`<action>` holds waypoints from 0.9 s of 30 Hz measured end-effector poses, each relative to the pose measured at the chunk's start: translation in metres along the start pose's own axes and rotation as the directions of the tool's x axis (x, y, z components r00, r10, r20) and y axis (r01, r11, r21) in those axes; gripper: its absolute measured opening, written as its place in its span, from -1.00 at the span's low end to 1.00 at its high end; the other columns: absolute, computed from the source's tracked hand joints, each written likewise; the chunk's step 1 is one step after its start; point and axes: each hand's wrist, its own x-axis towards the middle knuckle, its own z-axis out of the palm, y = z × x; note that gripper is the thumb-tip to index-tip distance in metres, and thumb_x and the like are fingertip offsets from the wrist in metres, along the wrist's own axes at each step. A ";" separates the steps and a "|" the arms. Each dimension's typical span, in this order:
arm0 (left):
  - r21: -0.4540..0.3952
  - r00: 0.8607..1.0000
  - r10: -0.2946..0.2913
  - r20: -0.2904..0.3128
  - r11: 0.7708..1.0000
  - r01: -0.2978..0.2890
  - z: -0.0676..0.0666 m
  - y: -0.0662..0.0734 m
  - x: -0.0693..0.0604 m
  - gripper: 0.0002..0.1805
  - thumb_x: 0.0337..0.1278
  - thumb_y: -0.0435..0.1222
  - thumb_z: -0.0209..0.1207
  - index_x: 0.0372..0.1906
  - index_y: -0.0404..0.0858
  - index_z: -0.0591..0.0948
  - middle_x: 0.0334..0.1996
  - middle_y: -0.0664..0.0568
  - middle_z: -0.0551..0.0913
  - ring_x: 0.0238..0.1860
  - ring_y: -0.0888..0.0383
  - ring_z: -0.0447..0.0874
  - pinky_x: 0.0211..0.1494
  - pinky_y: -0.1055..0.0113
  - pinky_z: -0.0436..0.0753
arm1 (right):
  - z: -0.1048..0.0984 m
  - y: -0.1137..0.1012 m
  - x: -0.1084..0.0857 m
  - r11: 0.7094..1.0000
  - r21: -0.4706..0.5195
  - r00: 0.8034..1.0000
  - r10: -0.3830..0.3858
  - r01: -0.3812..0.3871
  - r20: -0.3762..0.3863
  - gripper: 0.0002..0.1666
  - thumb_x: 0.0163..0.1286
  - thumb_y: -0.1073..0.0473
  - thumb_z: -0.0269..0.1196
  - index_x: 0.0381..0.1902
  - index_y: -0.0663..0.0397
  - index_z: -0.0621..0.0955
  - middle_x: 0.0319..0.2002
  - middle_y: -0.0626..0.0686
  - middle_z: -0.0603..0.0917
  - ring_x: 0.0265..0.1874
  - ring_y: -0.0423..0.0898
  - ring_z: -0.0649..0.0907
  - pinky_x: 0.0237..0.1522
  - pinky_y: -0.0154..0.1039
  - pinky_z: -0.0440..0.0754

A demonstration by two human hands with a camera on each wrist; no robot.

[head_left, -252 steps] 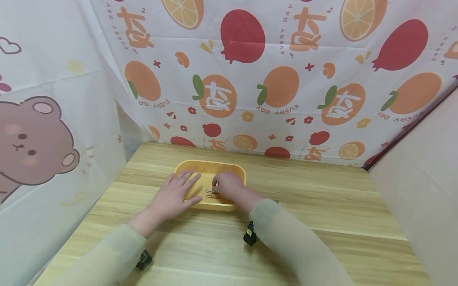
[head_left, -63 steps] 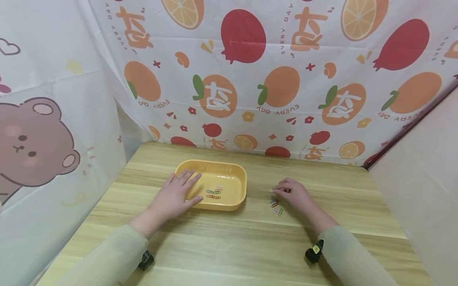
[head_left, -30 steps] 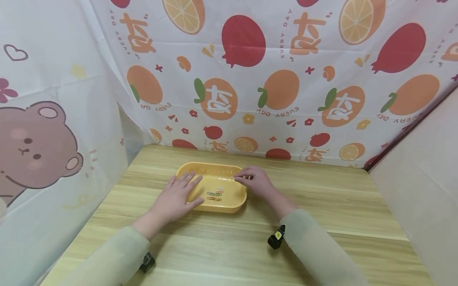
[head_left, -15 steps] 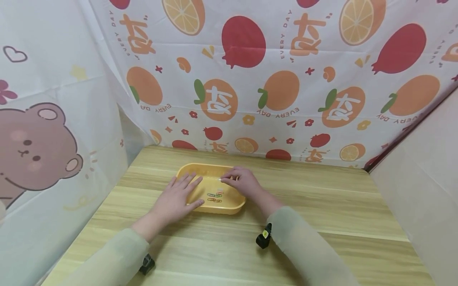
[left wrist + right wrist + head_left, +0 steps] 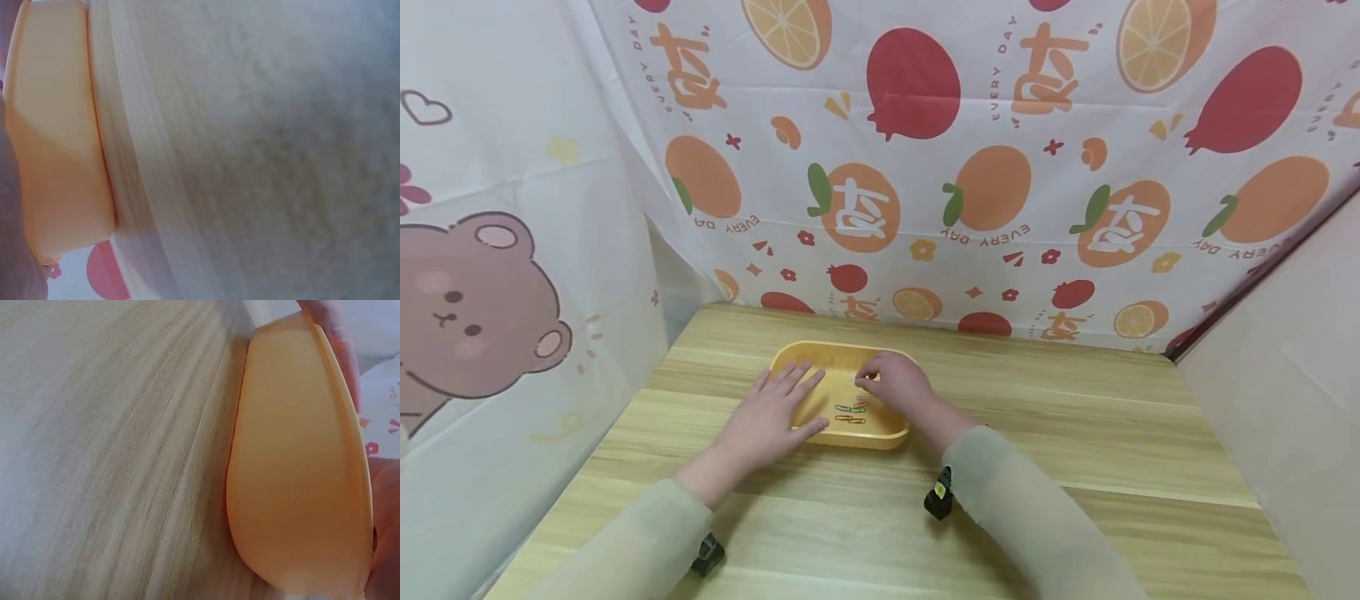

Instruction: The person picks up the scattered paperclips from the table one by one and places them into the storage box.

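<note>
Yellow plastic forms the tray (image 5: 867, 442), which sits just below the frame's centre on the table (image 5: 850, 525), its long axis running left to right. Inside, small coloured paper clips (image 5: 844, 418) lie lengthwise roughly left to right. The left hand (image 5: 765, 419), fingers spread towards the upper right, covers the tray's left edge. The right hand (image 5: 895, 383) has its fingertips together over the tray, pointing left; whether they pinch a clip cannot be told.
</note>
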 end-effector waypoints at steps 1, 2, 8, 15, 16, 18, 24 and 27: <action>0.001 1.000 0.002 -0.001 1.000 -0.002 0.000 0.000 0.000 -0.09 0.24 0.40 -0.09 0.55 -0.01 0.20 0.53 -0.06 0.16 0.52 -0.13 0.06 0.53 -0.19 -0.09 | 0.000 -0.001 0.001 1.000 -0.019 1.000 0.002 -0.002 0.008 -0.85 0.36 -0.04 0.33 -0.28 -0.19 0.79 -0.32 -0.21 0.65 -0.28 -0.24 0.59 -0.12 -0.27 0.59; 0.000 1.000 0.003 -0.001 1.000 -0.003 -0.001 0.000 0.000 -0.09 0.24 0.41 -0.10 0.55 -0.01 0.20 0.53 -0.06 0.16 0.52 -0.13 0.06 0.53 -0.18 -0.09 | 0.000 -0.002 0.001 0.999 -0.033 1.000 0.004 -0.004 0.016 -0.85 0.36 -0.03 0.34 -0.29 -0.18 0.79 -0.33 -0.21 0.65 -0.29 -0.24 0.59 -0.15 -0.28 0.58; -0.002 1.000 0.003 0.006 1.000 -0.003 -0.001 0.000 0.000 -0.08 0.25 0.41 -0.13 0.56 -0.01 0.18 0.54 -0.06 0.14 0.53 -0.13 0.04 0.53 -0.19 -0.09 | 0.003 -0.009 0.004 0.995 -0.099 0.999 0.007 -0.002 0.047 -0.87 0.32 0.03 0.37 -0.39 -0.14 0.80 -0.40 -0.21 0.68 -0.37 -0.25 0.58 -0.20 -0.31 0.58; -0.010 1.000 0.005 -0.001 1.000 -0.005 0.001 -0.001 0.000 -0.09 0.25 0.41 -0.13 0.56 -0.01 0.19 0.54 -0.05 0.16 0.53 -0.13 0.05 0.53 -0.19 -0.08 | 0.012 -0.018 0.009 0.986 -0.139 0.985 0.114 -0.095 0.133 -0.86 0.30 0.01 0.38 -0.42 -0.15 0.79 -0.49 -0.24 0.65 -0.41 -0.22 0.56 -0.19 -0.27 0.58; -0.011 1.000 0.005 0.000 1.000 -0.005 0.002 -0.001 0.000 -0.08 0.25 0.42 -0.15 0.56 0.00 0.18 0.54 -0.05 0.16 0.53 -0.12 0.04 0.53 -0.19 -0.09 | 0.013 -0.019 0.009 0.984 -0.141 0.982 0.129 -0.109 0.141 -0.85 0.30 0.00 0.38 -0.42 -0.15 0.79 -0.50 -0.23 0.65 -0.42 -0.21 0.56 -0.20 -0.26 0.58; -0.013 1.000 0.005 0.003 1.000 -0.005 0.002 -0.001 0.000 -0.08 0.24 0.44 -0.18 0.56 0.01 0.17 0.54 -0.05 0.15 0.53 -0.12 0.04 0.53 -0.18 -0.09 | 0.015 -0.022 0.010 0.981 -0.156 0.978 0.143 -0.119 0.155 -0.84 0.31 -0.02 0.37 -0.42 -0.16 0.78 -0.50 -0.24 0.64 -0.43 -0.21 0.56 -0.23 -0.25 0.58; -0.009 1.000 0.008 0.006 1.000 -0.008 0.001 -0.001 0.000 -0.07 0.24 0.44 -0.19 0.56 -0.01 0.17 0.54 -0.07 0.16 0.53 -0.14 0.04 0.52 -0.21 -0.07 | 0.020 -0.024 0.011 0.974 -0.201 0.976 0.136 -0.100 0.169 -0.82 0.34 -0.02 0.34 -0.44 -0.16 0.77 -0.50 -0.23 0.66 -0.46 -0.23 0.57 -0.28 -0.27 0.59; -0.009 1.000 0.005 0.010 1.000 -0.005 0.002 -0.002 0.000 -0.07 0.25 0.44 -0.20 0.57 0.00 0.16 0.54 -0.06 0.15 0.54 -0.13 0.02 0.53 -0.20 -0.09 | 0.022 -0.025 0.011 0.971 -0.216 0.976 0.136 -0.098 0.168 -0.82 0.34 0.00 0.33 -0.42 -0.16 0.78 -0.47 -0.23 0.68 -0.45 -0.25 0.58 -0.27 -0.27 0.60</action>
